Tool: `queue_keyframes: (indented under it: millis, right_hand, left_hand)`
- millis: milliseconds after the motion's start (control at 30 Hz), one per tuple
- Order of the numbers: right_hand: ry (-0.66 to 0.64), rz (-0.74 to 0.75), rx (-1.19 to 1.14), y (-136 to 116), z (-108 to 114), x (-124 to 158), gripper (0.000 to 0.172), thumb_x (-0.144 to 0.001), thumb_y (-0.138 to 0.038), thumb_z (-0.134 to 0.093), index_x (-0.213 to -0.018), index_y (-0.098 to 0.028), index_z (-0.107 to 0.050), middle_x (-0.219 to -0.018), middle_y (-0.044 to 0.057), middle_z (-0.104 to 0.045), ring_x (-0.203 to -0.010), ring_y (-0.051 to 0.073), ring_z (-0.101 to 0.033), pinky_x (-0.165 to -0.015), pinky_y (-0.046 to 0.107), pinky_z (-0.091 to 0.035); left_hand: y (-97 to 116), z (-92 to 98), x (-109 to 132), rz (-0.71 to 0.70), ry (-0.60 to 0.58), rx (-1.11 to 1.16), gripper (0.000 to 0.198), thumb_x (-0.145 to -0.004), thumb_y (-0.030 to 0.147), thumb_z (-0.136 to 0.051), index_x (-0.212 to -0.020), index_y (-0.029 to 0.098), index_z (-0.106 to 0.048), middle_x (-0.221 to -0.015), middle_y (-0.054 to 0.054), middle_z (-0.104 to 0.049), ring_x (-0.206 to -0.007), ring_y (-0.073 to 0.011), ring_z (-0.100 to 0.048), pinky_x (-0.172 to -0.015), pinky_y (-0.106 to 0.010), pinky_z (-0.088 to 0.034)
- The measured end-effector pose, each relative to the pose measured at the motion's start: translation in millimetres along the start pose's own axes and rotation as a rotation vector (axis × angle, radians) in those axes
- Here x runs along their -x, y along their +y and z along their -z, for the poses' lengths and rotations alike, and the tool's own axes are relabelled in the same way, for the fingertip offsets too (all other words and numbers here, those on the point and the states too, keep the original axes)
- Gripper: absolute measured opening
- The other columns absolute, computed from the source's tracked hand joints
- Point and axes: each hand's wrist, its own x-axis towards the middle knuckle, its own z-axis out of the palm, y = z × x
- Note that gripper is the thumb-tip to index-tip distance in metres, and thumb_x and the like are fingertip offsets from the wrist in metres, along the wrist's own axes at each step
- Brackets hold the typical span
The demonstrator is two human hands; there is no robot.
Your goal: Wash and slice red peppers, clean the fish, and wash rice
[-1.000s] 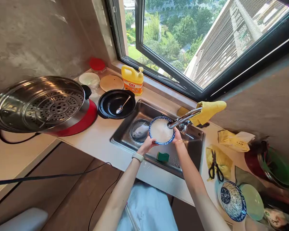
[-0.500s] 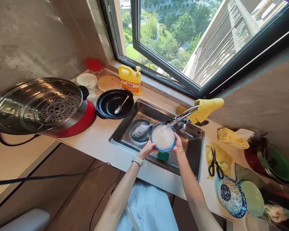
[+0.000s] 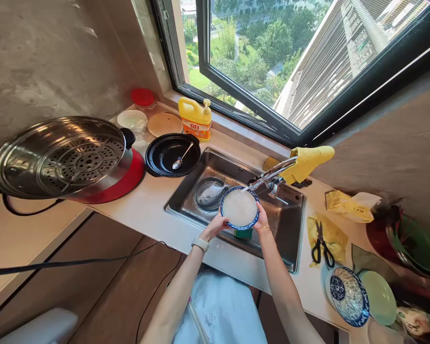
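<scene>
A blue-and-white bowl (image 3: pixel 240 207) full of cloudy white liquid is held level over the sink (image 3: pixel 284 234). My left hand (image 3: pixel 217 225) is closed on its left rim, and my right hand (image 3: pixel 261 218) grips the right rim. The spout of the metal faucet (image 3: pixel 265 177) reaches to the bowl's far edge, with water running in. Behind and left of the bowl, a fish (image 3: pixel 211 196) lies in a clear round dish in the sink. A green sponge (image 3: pixel 244 233) shows partly beneath the bowl.
Left of the sink are a black pot (image 3: pixel 161 155) with a spoon (image 3: pixel 182 156) and a large steamer (image 3: pixel 89 160). A yellow detergent jug (image 3: pixel 195 122) stands behind. At right lie scissors (image 3: pixel 321 246) and a patterned bowl (image 3: pixel 348 295). A yellow cloth (image 3: pixel 310 163) hangs on the faucet.
Both hands have drawn the bowl slightly left and toward me, so its far rim now sits nearer the faucet spout. The liquid's surface looks calmer.
</scene>
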Motion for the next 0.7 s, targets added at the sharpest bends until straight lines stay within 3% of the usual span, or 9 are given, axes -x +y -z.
queue_keyframes:
  millis: [167,367,533,600,700]
  right_hand:
    - [-0.027,-0.007,0.050,8,-6,-3,0.034,-0.088,-0.043,-0.046,-0.101,-0.022,-0.069,-0.096,0.004,-0.076,-0.109,0.023,-0.065,-0.101,0.044,-0.047]
    - [-0.037,-0.045,0.119,11,-15,-7,0.035,-0.087,-0.047,-0.048,-0.101,-0.022,-0.069,-0.094,0.004,-0.076,-0.104,0.024,-0.067,-0.097,0.044,-0.050]
    - [-0.052,-0.106,0.180,8,-18,-12,0.034,-0.085,-0.047,-0.051,-0.098,-0.021,-0.069,-0.091,0.005,-0.076,-0.100,0.025,-0.069,-0.094,0.045,-0.051]
    - [-0.062,-0.134,0.204,7,-20,-12,0.032,-0.084,-0.046,-0.053,-0.097,-0.021,-0.069,-0.090,0.004,-0.076,-0.099,0.025,-0.069,-0.094,0.045,-0.051]
    - [-0.057,-0.162,0.232,6,-25,-9,0.029,-0.084,-0.044,-0.055,-0.096,-0.021,-0.068,-0.087,0.004,-0.076,-0.098,0.025,-0.070,-0.094,0.046,-0.051]
  left_hand:
    - [0,6.3,8,-0.005,0.015,0.004,0.074,-0.073,0.014,-0.061,-0.140,0.026,-0.034,-0.130,-0.009,-0.056,-0.080,-0.0154,-0.064,-0.070,-0.033,-0.058]
    - [8,16.1,17,0.002,0.053,0.026,0.065,-0.086,0.050,-0.057,-0.139,0.027,-0.028,-0.126,-0.009,-0.057,-0.088,-0.0183,-0.066,-0.076,-0.037,-0.057]
    - [17,37.1,15,0.029,0.062,-0.121,0.070,-0.085,0.069,-0.043,-0.134,0.019,-0.035,-0.110,-0.010,-0.064,-0.075,-0.0179,-0.065,-0.070,-0.036,-0.055]
    - [20,43.5,13,0.034,0.059,-0.174,0.072,-0.084,0.071,-0.040,-0.134,0.019,-0.038,-0.114,-0.012,-0.063,-0.076,-0.0184,-0.065,-0.068,-0.034,-0.054]
    - [23,46.9,12,0.009,0.117,-0.196,0.074,-0.083,0.070,-0.045,-0.140,0.025,-0.036,-0.137,-0.013,-0.051,-0.096,-0.0221,-0.062,-0.068,-0.030,-0.053]
